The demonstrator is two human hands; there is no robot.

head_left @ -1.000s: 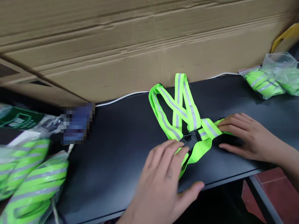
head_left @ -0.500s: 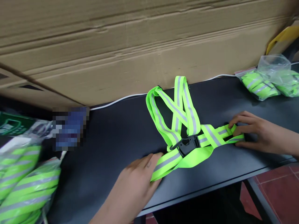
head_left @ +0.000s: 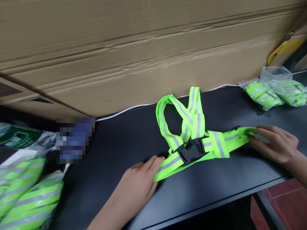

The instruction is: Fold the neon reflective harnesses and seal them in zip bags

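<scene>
A neon-green reflective vest made of straps with grey stripes lies on the black table. Its black buckle is clipped together near the middle of the waist belt. My left hand is closed on the belt's left end, with the fingertips partly hidden behind the strap. At the right end of the belt, my right hand pinches the strap between thumb and fingers. The crossed shoulder straps stretch away from me toward the cardboard.
Plastic bags of folded green straps lie at the left and back right. Large cardboard boxes stand along the back, with a white cable at their foot. A blurred-out blue item lies at the left.
My right hand has moved outward to the right, drawing the belt straighter and longer. The lower strap that sagged at the front now lies closer to the belt. My left hand keeps its hold.
</scene>
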